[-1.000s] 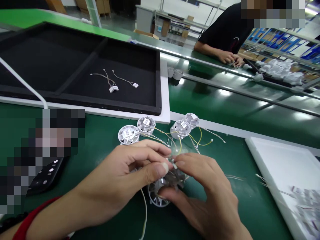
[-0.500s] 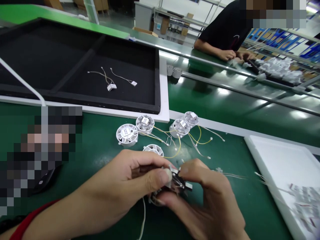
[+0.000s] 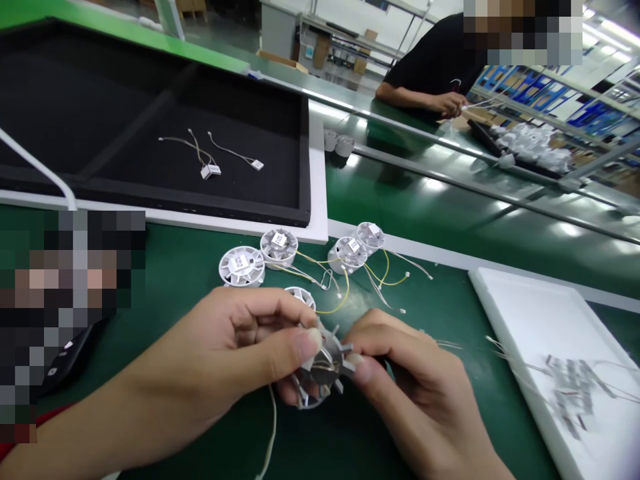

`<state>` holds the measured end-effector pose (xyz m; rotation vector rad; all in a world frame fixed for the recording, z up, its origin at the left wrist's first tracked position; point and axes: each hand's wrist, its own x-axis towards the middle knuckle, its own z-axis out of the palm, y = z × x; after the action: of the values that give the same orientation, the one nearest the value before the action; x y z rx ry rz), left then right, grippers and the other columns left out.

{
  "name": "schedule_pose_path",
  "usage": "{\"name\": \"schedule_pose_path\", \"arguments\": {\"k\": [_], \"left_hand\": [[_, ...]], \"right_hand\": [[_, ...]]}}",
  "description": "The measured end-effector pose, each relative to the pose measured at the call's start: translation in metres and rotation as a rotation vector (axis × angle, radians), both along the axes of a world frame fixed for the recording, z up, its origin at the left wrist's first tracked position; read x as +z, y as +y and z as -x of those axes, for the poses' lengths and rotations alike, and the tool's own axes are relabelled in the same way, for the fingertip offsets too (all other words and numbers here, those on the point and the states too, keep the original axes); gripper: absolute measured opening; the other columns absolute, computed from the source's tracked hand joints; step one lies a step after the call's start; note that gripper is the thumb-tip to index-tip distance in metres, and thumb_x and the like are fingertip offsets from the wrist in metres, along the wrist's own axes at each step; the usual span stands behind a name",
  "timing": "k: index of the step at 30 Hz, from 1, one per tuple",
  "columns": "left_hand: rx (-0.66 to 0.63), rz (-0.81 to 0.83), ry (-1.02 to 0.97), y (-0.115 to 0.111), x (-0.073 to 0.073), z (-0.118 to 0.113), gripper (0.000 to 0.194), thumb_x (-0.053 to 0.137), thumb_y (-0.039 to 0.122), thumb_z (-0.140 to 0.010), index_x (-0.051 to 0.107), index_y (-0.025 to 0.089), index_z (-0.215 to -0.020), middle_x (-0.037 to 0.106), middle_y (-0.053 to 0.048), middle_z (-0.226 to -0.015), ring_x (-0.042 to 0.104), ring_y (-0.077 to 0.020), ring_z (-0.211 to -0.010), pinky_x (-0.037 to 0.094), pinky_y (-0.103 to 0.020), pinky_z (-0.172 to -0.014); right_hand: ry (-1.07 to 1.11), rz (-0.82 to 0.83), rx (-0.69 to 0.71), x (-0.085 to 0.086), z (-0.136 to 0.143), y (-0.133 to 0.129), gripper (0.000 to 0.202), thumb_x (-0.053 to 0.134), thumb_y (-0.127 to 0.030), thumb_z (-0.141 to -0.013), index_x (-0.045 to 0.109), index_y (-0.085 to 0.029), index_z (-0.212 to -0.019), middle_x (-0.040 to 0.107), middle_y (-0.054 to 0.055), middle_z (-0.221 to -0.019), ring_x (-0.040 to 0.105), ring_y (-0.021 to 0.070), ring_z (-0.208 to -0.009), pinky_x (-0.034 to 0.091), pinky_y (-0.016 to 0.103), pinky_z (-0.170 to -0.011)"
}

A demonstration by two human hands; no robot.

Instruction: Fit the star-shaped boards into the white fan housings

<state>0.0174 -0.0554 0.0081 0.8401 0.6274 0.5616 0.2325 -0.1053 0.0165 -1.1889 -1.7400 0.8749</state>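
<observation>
"Leftmost?"
"In the black tray (image 3: 265, 193), wire leads (image 3: 212, 171)."
"Then?"
"Clasped in the fingers of the left hand (image 3: 240, 347), above the green table (image 3: 330, 443): finned fan rotor (image 3: 327, 373)."
"Right?"
"Pinched at the fin tips by thumb and forefinger of the right hand (image 3: 423, 373)."

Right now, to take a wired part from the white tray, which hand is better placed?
Probably the right hand: it is nearer the white tray and seems to pinch only the edge of the gray finned fan part, while the left hand holds its body.
</observation>
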Motion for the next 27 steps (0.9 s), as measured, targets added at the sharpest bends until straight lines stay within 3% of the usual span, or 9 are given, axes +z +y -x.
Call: {"name": "schedule_pose_path", "arguments": {"k": [5, 9, 12, 16, 22, 27], "left_hand": [[0.020, 0.082, 0.043, -0.001, 0.005, -0.002, 0.019, 0.095, 0.034, -0.084, 0.080, 0.022, -0.088, 0.072, 0.001, -0.072, 0.066, -0.0101, -0.066, 0.050, -0.008, -0.053], [0.063, 0.051, 0.134, -0.001, 0.009, -0.002, 0.013, 0.095, 0.027, -0.081, 0.083, 0.025, -0.085, 0.070, 0.002, -0.070, 0.059, -0.0073, -0.062, 0.046, -0.006, -0.055], [0.042, -0.038, 0.116, -0.002, 0.006, -0.002, 0.012, 0.094, 0.025, -0.079, 0.083, 0.028, -0.086, 0.068, 0.003, -0.069, 0.056, -0.0080, -0.059, 0.051, -0.010, -0.059], [0.082, 0.004, 0.146, -0.005, 0.006, -0.002, 0.013, 0.095, 0.028, -0.077, 0.083, 0.027, -0.082, 0.069, 0.004, -0.072, 0.053, -0.0083, -0.061, 0.054, -0.011, -0.064], [0.104, -0.064, 0.247, -0.005, 0.014, -0.003, 0.012, 0.093, 0.023, -0.077, 0.082, 0.027, -0.079, 0.069, 0.005, -0.070, 0.058, -0.0081, -0.067, 0.048, -0.007, -0.062], [0.118, -0.079, 0.147, -0.002, 0.006, -0.002, 0.011, 0.091, 0.021, -0.081, 0.082, 0.027, -0.082, 0.069, 0.006, -0.070, 0.060, -0.0069, -0.065, 0.051, -0.007, -0.063]], "right_hand": [[-0.055, -0.058, 0.019, -0.002, 0.001, -0.002, 0.014, 0.064, -0.014, -0.102, 0.068, -0.022, -0.091, 0.070, -0.005, -0.081, 0.065, 0.0063, -0.070, 0.051, 0.015, -0.065], [-0.095, 0.003, 0.051, -0.002, 0.000, -0.007, 0.008, 0.068, -0.020, -0.101, 0.069, -0.027, -0.097, 0.069, -0.008, -0.081, 0.062, 0.0077, -0.068, 0.048, 0.019, -0.063], [-0.114, 0.006, 0.054, -0.002, 0.000, -0.009, 0.006, 0.070, -0.025, -0.102, 0.070, -0.029, -0.098, 0.070, -0.009, -0.079, 0.059, 0.0074, -0.064, 0.044, 0.020, -0.060], [-0.144, -0.028, 0.064, -0.002, -0.002, -0.009, 0.009, 0.068, -0.024, -0.105, 0.069, -0.028, -0.097, 0.069, -0.009, -0.076, 0.058, 0.0072, -0.061, 0.043, 0.021, -0.058], [-0.175, 0.008, -0.003, -0.001, -0.004, -0.008, 0.014, 0.068, -0.021, -0.103, 0.067, -0.029, -0.091, 0.069, -0.010, -0.076, 0.062, 0.0068, -0.062, 0.043, 0.020, -0.059], [-0.219, 0.027, -0.042, -0.001, -0.002, -0.010, 0.014, 0.068, -0.024, -0.103, 0.074, -0.031, -0.093, 0.073, -0.012, -0.072, 0.059, 0.0063, -0.055, 0.046, 0.015, -0.055]]}}
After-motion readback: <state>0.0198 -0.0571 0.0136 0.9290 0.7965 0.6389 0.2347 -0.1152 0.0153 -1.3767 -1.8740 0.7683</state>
